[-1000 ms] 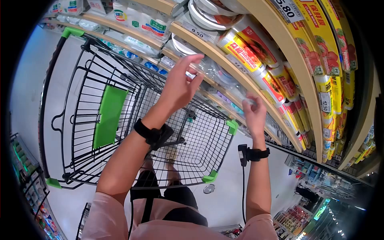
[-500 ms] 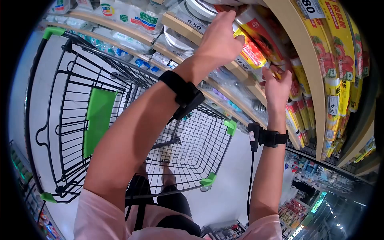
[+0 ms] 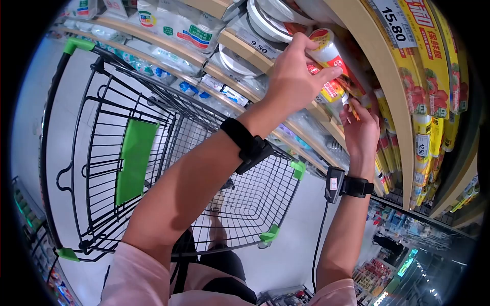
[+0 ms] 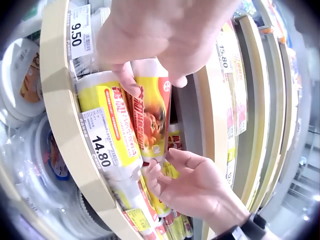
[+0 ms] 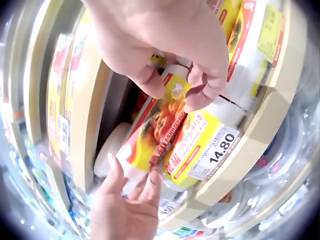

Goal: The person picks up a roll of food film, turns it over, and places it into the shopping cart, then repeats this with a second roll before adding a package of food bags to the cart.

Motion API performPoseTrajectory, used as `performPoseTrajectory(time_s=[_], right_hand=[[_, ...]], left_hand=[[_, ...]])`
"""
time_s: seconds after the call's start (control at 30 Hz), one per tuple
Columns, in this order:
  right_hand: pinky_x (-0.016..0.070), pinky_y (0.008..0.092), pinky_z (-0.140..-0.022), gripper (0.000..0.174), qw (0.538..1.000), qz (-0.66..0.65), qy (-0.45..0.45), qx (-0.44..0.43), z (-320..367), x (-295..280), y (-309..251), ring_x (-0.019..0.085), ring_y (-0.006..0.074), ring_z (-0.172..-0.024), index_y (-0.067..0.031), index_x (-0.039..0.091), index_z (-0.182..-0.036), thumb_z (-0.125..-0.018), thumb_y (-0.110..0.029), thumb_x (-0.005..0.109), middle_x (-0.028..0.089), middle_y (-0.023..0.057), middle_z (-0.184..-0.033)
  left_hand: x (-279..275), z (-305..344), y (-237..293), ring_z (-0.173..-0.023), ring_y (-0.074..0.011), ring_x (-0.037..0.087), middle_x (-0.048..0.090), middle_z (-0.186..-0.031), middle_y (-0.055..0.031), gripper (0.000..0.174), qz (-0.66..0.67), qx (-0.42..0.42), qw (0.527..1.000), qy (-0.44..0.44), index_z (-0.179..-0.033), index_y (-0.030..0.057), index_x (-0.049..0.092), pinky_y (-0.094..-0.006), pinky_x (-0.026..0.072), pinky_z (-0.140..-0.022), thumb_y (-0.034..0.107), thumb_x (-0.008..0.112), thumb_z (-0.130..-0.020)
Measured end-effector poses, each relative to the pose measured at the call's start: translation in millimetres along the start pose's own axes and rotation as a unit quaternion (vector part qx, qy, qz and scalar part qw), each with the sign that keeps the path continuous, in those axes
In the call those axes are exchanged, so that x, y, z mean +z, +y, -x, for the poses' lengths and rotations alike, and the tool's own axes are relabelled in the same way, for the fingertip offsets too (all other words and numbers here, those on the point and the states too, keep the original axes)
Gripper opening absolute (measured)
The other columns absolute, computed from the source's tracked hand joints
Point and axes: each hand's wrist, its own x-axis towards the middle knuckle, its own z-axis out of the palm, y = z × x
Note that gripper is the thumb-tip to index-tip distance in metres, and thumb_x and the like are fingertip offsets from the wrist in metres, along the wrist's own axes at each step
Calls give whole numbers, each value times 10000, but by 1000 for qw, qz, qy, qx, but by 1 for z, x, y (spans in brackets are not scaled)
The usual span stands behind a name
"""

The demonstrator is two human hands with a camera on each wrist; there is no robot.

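A wrapped roll [image 3: 334,58] with a red and yellow food-picture label is between my two hands at the shelf. My left hand [image 3: 298,74] grips its upper end, thumb along one side and fingers on the other. At the lower end, the thumb and fingertips of my right hand [image 3: 361,130] pinch the roll. In the right wrist view the roll [image 5: 162,120] lies tilted, close beside a similar yellow roll [image 5: 192,145] behind the 14.80 price tag [image 5: 216,152]. In the left wrist view my left hand [image 4: 165,32] covers the roll's top.
A black wire shopping cart [image 3: 122,120] with green corners and a green flap stands in front of me at the left. White bowls [image 3: 265,23] sit beside the rolls. To the right, a wooden shelf edge [image 3: 380,66] fronts yellow cling wrap boxes [image 3: 431,61].
Both hands have moved from over the cart up to the shelf and taken hold of the roll. Since half a second ago, its upper end has tipped out toward me.
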Motion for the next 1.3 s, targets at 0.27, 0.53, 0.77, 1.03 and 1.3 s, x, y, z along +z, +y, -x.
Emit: performPoseTrajectory(time_s=[0.27, 0.53, 0.77, 1.03, 1.3], right_hand=[[510, 436, -881, 342, 997, -60, -45, 16, 50, 1, -7, 599, 298, -1047, -110, 458, -1222, -927, -103, 629, 591, 139, -1200], [522, 372, -824, 319, 992, -17, -35, 116, 134, -44, 29, 614, 196, -948, -82, 464, -1281, -981, -132, 560, 599, 92, -1153], [500, 278, -712, 483, 968, -46, -109, 222, 227, -107, 46, 625, 158, -842, -41, 431, -1412, -974, -182, 576, 629, 121, -1104], [546, 278, -705, 451, 954, -68, -206, 208, 300, -173, 30, 657, 177, -805, -54, 410, -1373, -996, -236, 578, 606, 129, -1145], [581, 368, -768, 425, 943, -196, -219, 157, 327, -195, -2, 678, 259, -904, -81, 402, -1406, -1037, -273, 489, 599, 140, -1207]], left_hand=[[-19, 45, 19, -989, -220, 651, 520, -1207, -146, 526, 165, -66, 983, 38, -1154, 18, 377, -251, 592, -744, 25, 775, -810], [-61, 168, 19, -1137, -193, 581, 522, -1274, -99, 599, 206, -211, 955, -33, -1332, 60, 460, -335, 558, -895, -50, 722, -805], [-67, 279, 47, -1044, -173, 607, 564, -1175, -81, 466, 157, -303, 940, -20, -1264, 42, 508, -306, 563, -848, 40, 719, -849], [-40, 336, 132, -1086, -184, 607, 581, -1218, -93, 485, 38, -193, 976, -89, -1315, 13, 508, -300, 534, -899, -12, 672, -859], [-19, 373, 191, -1086, -199, 608, 574, -1208, -76, 677, 124, -118, 976, -131, -1300, 35, 491, -312, 539, -904, -165, 717, -694]])
